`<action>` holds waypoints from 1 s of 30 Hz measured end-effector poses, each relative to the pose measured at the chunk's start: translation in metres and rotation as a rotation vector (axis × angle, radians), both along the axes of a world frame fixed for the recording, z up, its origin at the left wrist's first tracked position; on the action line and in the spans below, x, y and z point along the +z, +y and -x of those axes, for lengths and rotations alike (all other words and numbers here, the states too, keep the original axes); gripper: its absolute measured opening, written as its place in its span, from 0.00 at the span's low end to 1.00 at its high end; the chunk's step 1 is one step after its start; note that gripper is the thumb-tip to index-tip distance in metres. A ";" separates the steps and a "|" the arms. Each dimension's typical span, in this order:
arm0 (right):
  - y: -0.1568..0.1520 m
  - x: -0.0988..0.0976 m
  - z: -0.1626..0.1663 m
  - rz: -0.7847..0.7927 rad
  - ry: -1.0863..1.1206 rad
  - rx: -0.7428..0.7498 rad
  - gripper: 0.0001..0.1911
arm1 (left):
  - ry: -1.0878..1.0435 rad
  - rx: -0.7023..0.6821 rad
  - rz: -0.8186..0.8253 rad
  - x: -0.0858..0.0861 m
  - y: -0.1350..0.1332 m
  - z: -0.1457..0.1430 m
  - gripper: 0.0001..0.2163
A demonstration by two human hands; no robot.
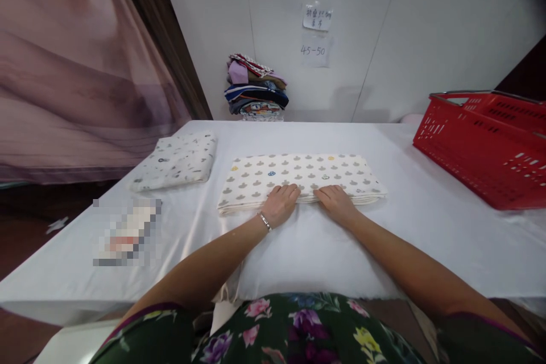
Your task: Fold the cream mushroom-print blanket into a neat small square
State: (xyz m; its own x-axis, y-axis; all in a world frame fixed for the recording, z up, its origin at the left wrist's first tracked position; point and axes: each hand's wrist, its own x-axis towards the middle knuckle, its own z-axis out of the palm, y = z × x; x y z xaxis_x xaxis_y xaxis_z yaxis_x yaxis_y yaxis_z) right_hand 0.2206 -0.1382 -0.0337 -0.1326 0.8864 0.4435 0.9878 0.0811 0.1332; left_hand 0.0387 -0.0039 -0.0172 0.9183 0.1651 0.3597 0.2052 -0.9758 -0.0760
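A white cloth [298, 173] with grey, yellow and blue printed shapes lies folded into a long, layered strip across the table in front of me. My left hand [282, 205] grips its near edge just left of the middle, fingers bent over the top layer. A short way to the right, my right hand [335, 203] holds the same edge in a similar way. The thumbs are mostly hidden. Both wrists rest low over the tabletop, with a bracelet [265, 222] on the left one.
Another folded white printed cloth [181, 160] lies at the left. Nearer me is a pixelated rectangular object [128, 233]. A stack of folded fabrics [256, 88] stands against the back wall. The red plastic basket [482, 151] takes up the right side of the white-covered table [426, 227].
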 end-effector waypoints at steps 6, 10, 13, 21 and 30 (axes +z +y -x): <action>-0.001 0.002 -0.001 0.038 -0.015 0.003 0.15 | 0.001 -0.007 0.033 0.003 -0.004 -0.007 0.14; -0.001 0.005 0.001 0.114 -0.005 -0.033 0.16 | -0.007 0.066 0.082 -0.002 -0.001 -0.002 0.10; -0.001 0.005 0.002 0.141 0.021 -0.046 0.17 | -0.060 0.094 0.147 -0.007 0.001 0.004 0.09; 0.000 -0.006 -0.002 0.101 0.125 -0.025 0.16 | -0.111 -0.070 0.107 -0.009 0.000 0.002 0.07; -0.004 -0.008 0.000 0.062 0.148 -0.014 0.16 | -0.045 -0.112 0.068 -0.013 -0.008 -0.005 0.11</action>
